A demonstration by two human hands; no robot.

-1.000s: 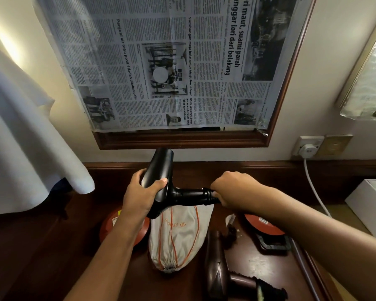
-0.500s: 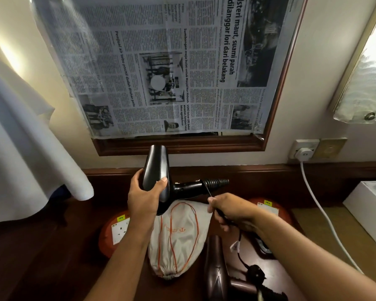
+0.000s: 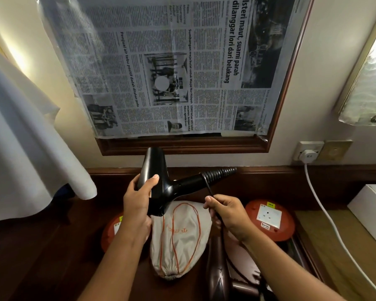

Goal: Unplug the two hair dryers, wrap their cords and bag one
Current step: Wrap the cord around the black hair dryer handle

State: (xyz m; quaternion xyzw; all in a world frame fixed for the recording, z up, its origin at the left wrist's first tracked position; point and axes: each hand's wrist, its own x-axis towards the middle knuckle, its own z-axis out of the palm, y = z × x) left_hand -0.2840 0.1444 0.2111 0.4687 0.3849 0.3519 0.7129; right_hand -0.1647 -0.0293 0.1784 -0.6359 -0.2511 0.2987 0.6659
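My left hand [image 3: 137,203] grips the barrel of a black hair dryer [image 3: 161,183], held above the dark wooden desk with its handle pointing right. My right hand [image 3: 227,211] pinches the dryer's black cord [image 3: 208,187] just below the ribbed strain relief, and the cord runs down under the hand. A beige drawstring bag [image 3: 180,240] with orange cord lies on the desk under the dryer. A second, dark brown hair dryer [image 3: 218,276] lies to the right of the bag, partly behind my right forearm.
Two round red socket units sit on the desk, one at the right [image 3: 269,216] and one at the left [image 3: 112,231]. A white plug [image 3: 308,156] with a white cable fills the wall socket. A newspaper covers the framed mirror [image 3: 182,146]. White cloth [image 3: 30,148] hangs at left.
My right hand left the dryer's handle, dropped lower and now pinches the cord. The dryer's handle end tilted up, and the right socket unit came into full view.
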